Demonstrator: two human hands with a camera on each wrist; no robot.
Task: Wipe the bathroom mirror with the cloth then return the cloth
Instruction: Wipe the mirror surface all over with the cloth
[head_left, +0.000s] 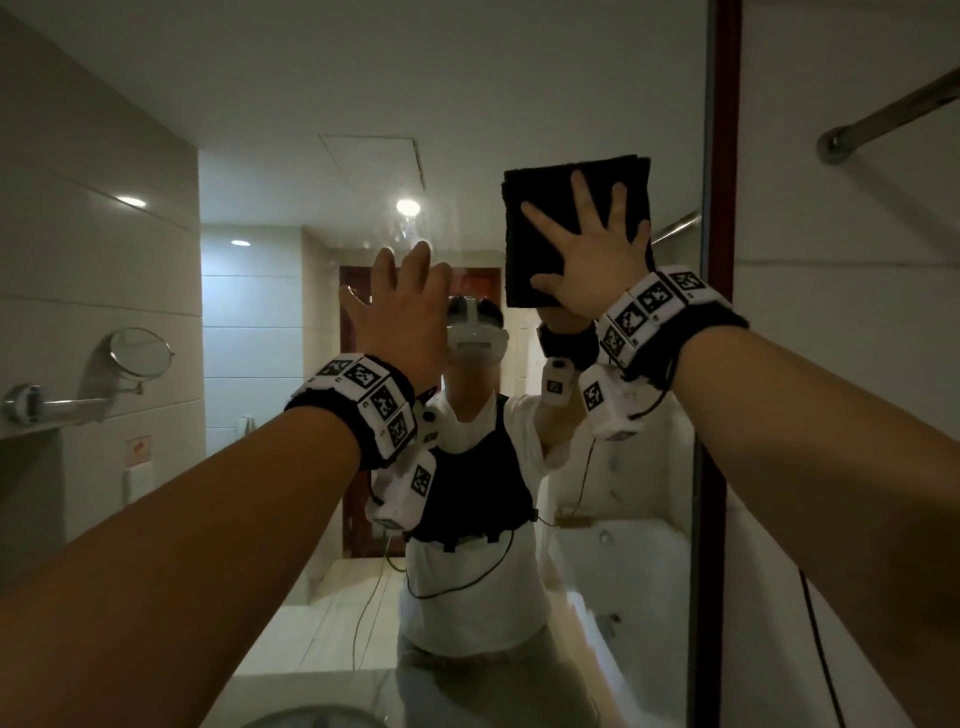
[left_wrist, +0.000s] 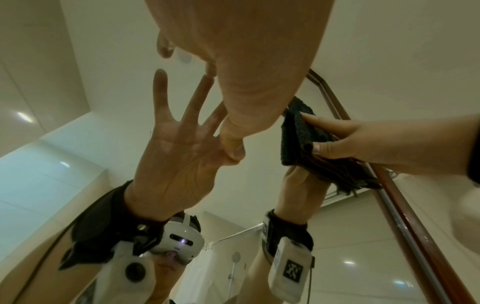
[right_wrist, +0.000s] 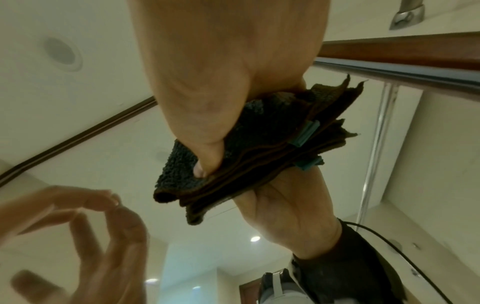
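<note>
Pressing folded cloth on mirror, right fingers spread; left fingers straight.

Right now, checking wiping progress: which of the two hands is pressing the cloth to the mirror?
The right hand, fingers spread on the dark cloth; the left hand is bare.

There is one big mirror. There is one dark cloth. There are two hands: one left hand and one right hand. One small round mirror sits on the wall at the left of the frame. One metal bar is at the upper right.
</note>
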